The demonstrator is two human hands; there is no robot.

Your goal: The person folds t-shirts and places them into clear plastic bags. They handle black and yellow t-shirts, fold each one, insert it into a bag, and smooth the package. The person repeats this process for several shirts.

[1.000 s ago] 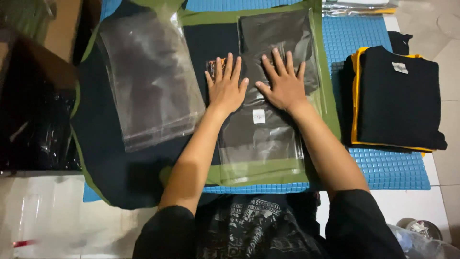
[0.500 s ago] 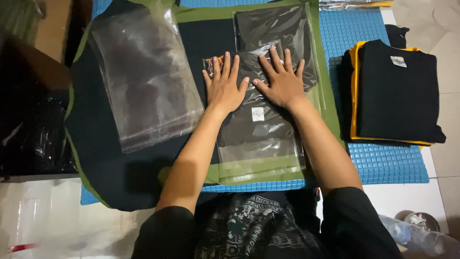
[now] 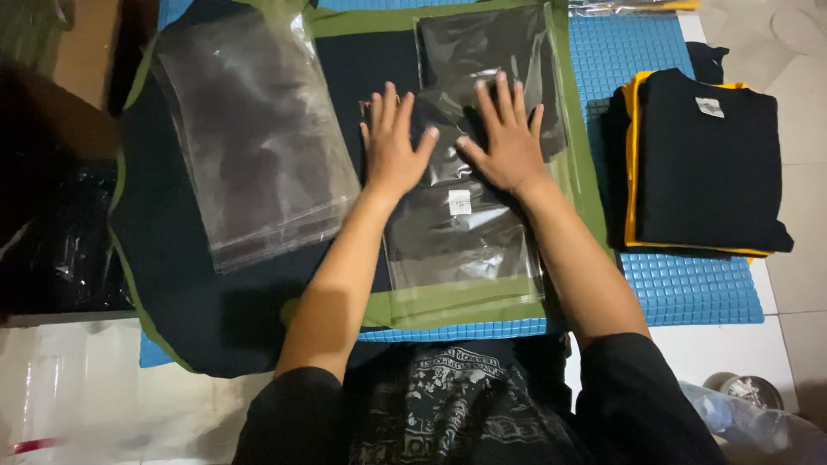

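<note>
While both hands are pressing flat with fingers spread, the left hand [image 3: 394, 151] and right hand [image 3: 508, 146] are resting on the bagged black garment [image 3: 461, 215], which is lying on the green sheet [image 3: 448, 297] over the blue mat [image 3: 689, 284]. Compared with a second ago, the thumbs are sitting closer together. Beside it, the stack of clear bags [image 3: 254, 138] and the folded black shirts [image 3: 706, 164] are lying unchanged.

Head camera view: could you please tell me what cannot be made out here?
- Folded black garment in clear plastic bag: middle hidden under left hand and right hand.
- Stack of folded black shirts: count unclear, only edges show.
- Pile of empty clear plastic bags: count unclear.
- Dark shape at left edge: blurred, cut off.
</note>
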